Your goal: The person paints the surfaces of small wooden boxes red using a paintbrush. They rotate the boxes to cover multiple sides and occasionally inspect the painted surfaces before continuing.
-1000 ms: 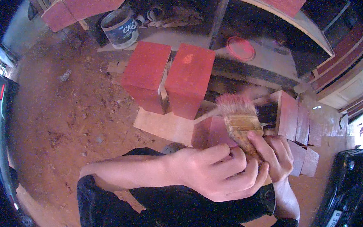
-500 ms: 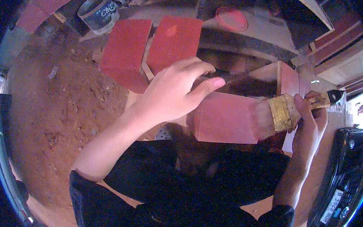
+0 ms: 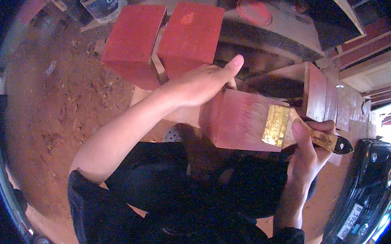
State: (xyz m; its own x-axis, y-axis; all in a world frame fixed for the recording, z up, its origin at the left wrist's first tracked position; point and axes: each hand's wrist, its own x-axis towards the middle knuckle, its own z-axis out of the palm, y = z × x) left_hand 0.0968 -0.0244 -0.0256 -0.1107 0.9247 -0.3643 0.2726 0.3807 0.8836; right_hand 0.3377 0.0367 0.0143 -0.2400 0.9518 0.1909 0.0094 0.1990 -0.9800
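Observation:
My right hand (image 3: 309,151) grips a wide paintbrush (image 3: 277,127) with a gold-coloured metal band and a worn handle with a dark tip. Its bristles lie spread against the top of a pinkish-red wooden box (image 3: 228,135) in front of my lap. At the far left edge of that box is my left hand (image 3: 206,84), its thumb stretched up and its fingers curled at the edge, partly hidden. Just beyond it stand two red-painted boxes, the left one (image 3: 135,40) and the right one (image 3: 192,32), with a narrow gap between them.
A dark paint bucket (image 3: 103,2) stands at the far left, and a round red lid (image 3: 254,11) lies at the back. Another wooden box (image 3: 318,91) sits beyond the brush. Brown soil (image 3: 44,112) covers the left side. A black car (image 3: 361,190) is at the right.
The brush has swept left across the box, and its handle has swung toward me. My left hand has shifted slightly, with its thumb now raised and its fingers curled under.

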